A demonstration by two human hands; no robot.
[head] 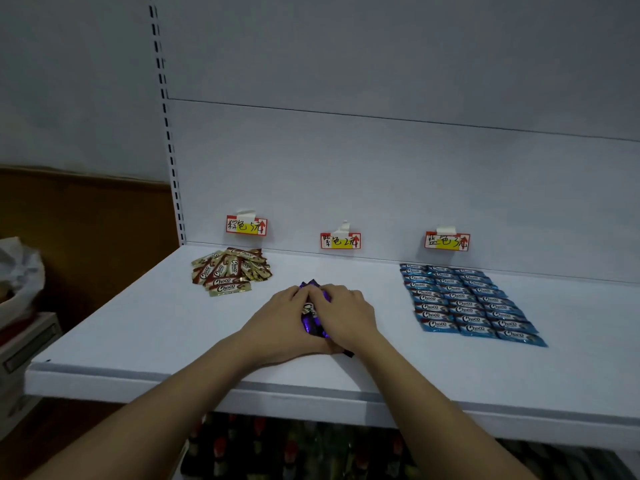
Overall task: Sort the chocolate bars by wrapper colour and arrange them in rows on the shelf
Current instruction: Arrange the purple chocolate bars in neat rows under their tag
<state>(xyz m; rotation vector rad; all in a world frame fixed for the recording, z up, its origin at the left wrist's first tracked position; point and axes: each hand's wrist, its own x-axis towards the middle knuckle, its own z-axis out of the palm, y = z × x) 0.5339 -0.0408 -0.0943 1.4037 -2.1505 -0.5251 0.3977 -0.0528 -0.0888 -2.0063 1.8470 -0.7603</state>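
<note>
A bunch of purple chocolate bars lies in the middle of the white shelf. My left hand and my right hand cup it from both sides, fingers curled over the wrappers, so most of the bunch is hidden. At the back left sits a loose heap of brown-and-gold bars. On the right, the blue bars lie flat in three neat rows running front to back.
Three price labels are taped to the back panel: one above the brown heap, one in the middle, one above the blue rows. A box stands left of the shelf. Packaged goods fill the shelf below.
</note>
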